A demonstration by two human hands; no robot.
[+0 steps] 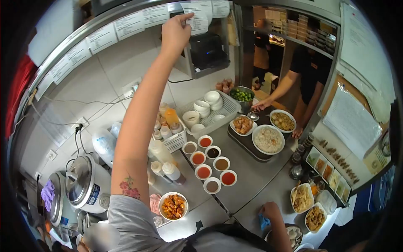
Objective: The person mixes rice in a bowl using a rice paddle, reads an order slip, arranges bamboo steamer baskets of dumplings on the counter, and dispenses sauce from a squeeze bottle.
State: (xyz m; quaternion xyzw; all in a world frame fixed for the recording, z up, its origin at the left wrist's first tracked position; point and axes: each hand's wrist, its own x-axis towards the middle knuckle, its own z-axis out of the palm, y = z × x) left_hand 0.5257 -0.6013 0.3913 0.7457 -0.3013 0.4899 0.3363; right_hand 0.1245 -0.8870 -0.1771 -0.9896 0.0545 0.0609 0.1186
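Observation:
My left hand [176, 31] is raised to the metal rail, its fingers closed at the edge of a printed order ticket [197, 23]. That ticket hangs lower than the tickets beside it. Low in the view, my right hand [272, 211] is closed around something small and blue [264, 221], perhaps a cloth or packet; its kind is not clear. Close by the right hand is a container of pale food [294, 236], partly covered by the forearm. A bowl of orange-glazed food pieces [174, 206] stands on the counter in front of me.
Several sauce cups [204, 171] stand mid-counter. Behind them are squeeze bottles [171, 170] and a rack of white bowls [228, 105]. A co-worker's hand [263, 104] holds a spoon near a rice bowl [268, 139]. Rice cookers [90, 185] stand left; food containers [301, 199] right.

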